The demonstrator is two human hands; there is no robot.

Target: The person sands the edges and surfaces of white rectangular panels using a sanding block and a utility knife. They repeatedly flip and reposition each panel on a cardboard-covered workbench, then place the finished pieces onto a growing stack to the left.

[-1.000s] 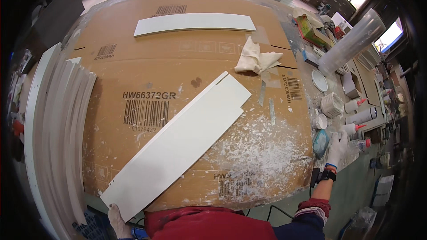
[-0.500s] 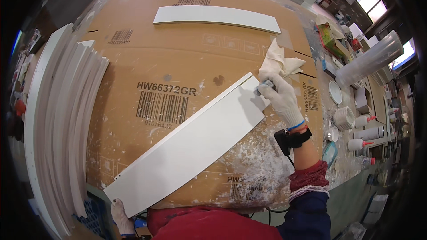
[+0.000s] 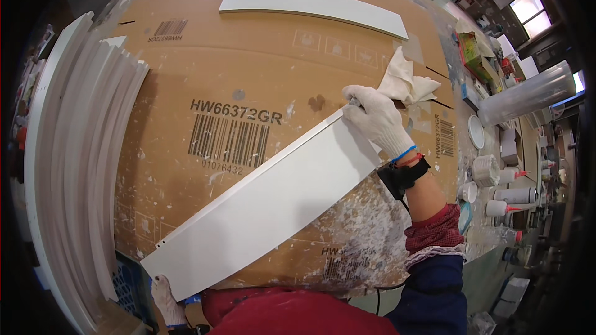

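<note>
Board (image 3: pixel 267 208): white, diagonal, cardboard (image 3: pixel 155 96) beneath all but its near end.
Left hand (image 3: pixel 164 298): clasps its near corner, thumb on top, fingers hidden.
Right hand (image 3: pixel 377 118): fingers curled round a small grey thing (image 3: pixel 356 102) at its far end.
Far end: best worked lightly, near corner steady.

Lies over a workbench (image 3: pixel 447 40) as brown cardboard (image 3: pixel 155 155); carries a long white panel (image 3: pixel 267 201), a curved board (image 3: pixel 313 9), a crumpled cloth (image 3: pixel 403 79).
</note>
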